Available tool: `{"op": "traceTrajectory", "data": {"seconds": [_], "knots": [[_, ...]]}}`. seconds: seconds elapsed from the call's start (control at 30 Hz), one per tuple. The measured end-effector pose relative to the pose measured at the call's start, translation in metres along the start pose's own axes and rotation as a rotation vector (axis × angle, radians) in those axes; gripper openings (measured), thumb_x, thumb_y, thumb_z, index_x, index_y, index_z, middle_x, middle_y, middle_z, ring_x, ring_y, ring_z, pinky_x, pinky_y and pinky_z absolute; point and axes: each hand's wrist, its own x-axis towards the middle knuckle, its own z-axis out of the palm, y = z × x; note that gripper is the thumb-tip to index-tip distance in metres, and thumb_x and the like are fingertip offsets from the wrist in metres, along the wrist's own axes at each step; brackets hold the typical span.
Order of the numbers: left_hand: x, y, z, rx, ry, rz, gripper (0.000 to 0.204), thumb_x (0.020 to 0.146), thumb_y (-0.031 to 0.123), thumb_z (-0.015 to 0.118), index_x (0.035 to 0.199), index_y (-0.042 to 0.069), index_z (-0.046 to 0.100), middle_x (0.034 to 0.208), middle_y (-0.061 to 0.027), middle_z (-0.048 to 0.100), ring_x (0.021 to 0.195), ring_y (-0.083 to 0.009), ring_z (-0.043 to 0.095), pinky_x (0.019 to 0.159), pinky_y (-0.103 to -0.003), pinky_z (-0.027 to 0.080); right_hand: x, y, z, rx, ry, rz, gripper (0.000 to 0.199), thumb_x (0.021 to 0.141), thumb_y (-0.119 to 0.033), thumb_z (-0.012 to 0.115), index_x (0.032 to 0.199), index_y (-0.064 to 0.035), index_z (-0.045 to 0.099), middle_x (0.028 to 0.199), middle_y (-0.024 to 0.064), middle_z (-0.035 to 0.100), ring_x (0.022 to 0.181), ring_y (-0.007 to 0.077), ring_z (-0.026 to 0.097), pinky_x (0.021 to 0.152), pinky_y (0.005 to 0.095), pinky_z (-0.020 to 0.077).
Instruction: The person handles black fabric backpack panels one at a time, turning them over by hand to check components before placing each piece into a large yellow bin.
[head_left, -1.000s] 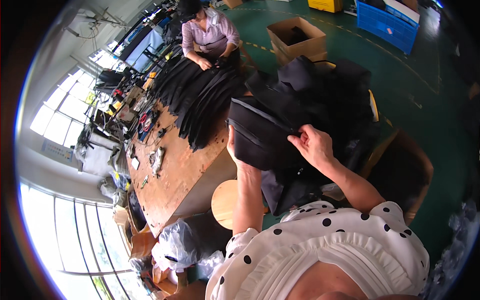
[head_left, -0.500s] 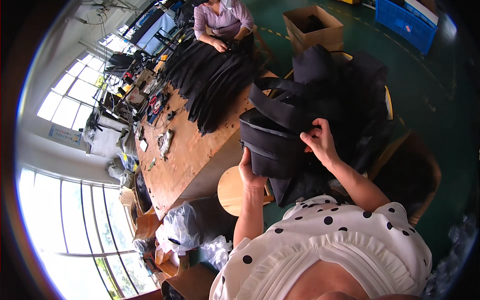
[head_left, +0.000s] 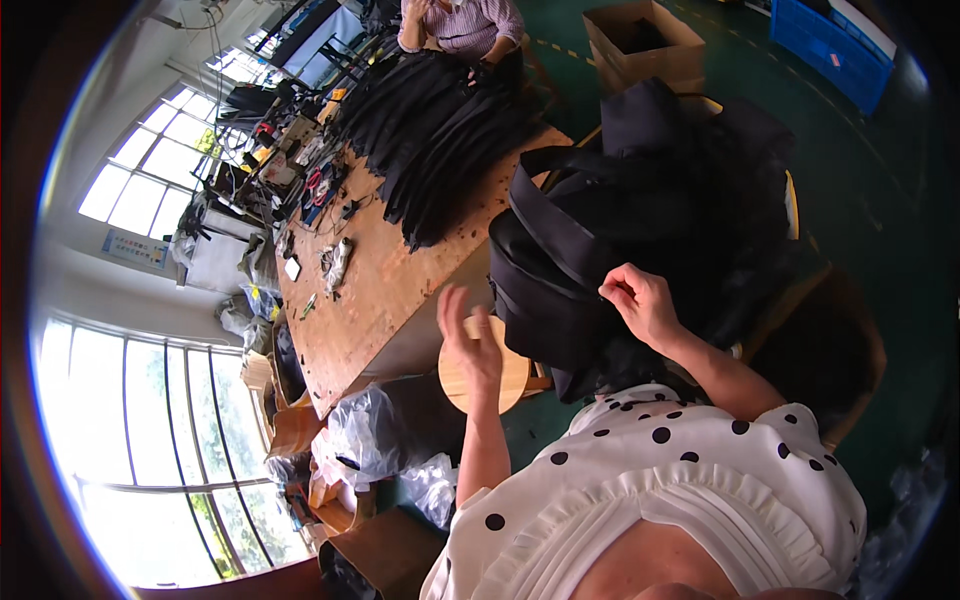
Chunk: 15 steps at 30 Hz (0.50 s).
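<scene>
Left hand (head_left: 472, 345) blurred, grip apart, beside black bag (head_left: 545, 312), right hand (head_left: 648, 308) over bag, cannot tell whether gripping.

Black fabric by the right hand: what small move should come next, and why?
Perhaps bring the left hand to the black fabric to steady it: that hand looks empty, spread and apart from the fabric, while the right hand is over it.

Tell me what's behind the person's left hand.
Behind the left hand: a round wooden stool seat and, farther back, the side of the wooden worktable. Palm and wrist cover part of the seat; anything there can't be seen.
</scene>
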Motion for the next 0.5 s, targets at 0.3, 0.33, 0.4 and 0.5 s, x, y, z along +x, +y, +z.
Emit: {"op": "traceTrajectory", "data": {"seconds": [0.3, 0.33, 0.4, 0.5], "knots": [[0.043, 0.073, 0.015, 0.210, -0.505, 0.601, 0.039, 0.074, 0.028, 0.063, 0.099, -0.001, 0.054, 0.101, -0.0140, 0.054, 0.099, -0.0302, 0.050, 0.086, -0.040, 0.036, -0.006, -0.030, 0.004, -0.040, -0.014, -0.412, 0.018, 0.071, -0.001, 0.067, 0.079, -0.0042, 0.050, 0.074, 0.0079, 0.053, 0.059, 0.0227, 0.056, 0.049, 0.0297, 0.0456], [0.042, 0.074, 0.020, 0.182, -0.554, 0.612, 0.038, 0.074, 0.028, 0.063, 0.097, -0.001, 0.055, 0.096, -0.0133, 0.056, 0.094, -0.0287, 0.052, 0.085, -0.039, 0.036, -0.009, -0.032, 0.001, -0.055, 0.006, -0.413, 0.019, 0.071, -0.001, 0.067, 0.078, -0.0044, 0.050, 0.073, 0.0076, 0.052, 0.058, 0.0225, 0.055, 0.049, 0.0295, 0.0453], [0.040, 0.076, 0.028, 0.156, -0.587, 0.618, 0.037, 0.076, 0.029, 0.061, 0.096, -0.002, 0.058, 0.081, -0.0115, 0.060, 0.079, -0.0261, 0.055, 0.079, -0.037, 0.037, -0.011, -0.033, -0.003, -0.071, 0.041, -0.413, 0.019, 0.071, 0.000, 0.067, 0.078, -0.0045, 0.050, 0.073, 0.0074, 0.052, 0.058, 0.0223, 0.055, 0.049, 0.0294, 0.0450], [0.033, 0.082, 0.037, 0.120, -0.638, 0.524, 0.041, 0.079, 0.030, 0.058, 0.104, -0.002, 0.057, 0.079, -0.0110, 0.060, 0.078, -0.0257, 0.056, 0.079, -0.036, 0.036, -0.013, -0.031, -0.011, -0.100, 0.084, -0.382, 0.019, 0.071, 0.000, 0.067, 0.077, -0.0051, 0.049, 0.072, 0.0069, 0.051, 0.057, 0.0222, 0.054, 0.049, 0.0296, 0.0441]]}}
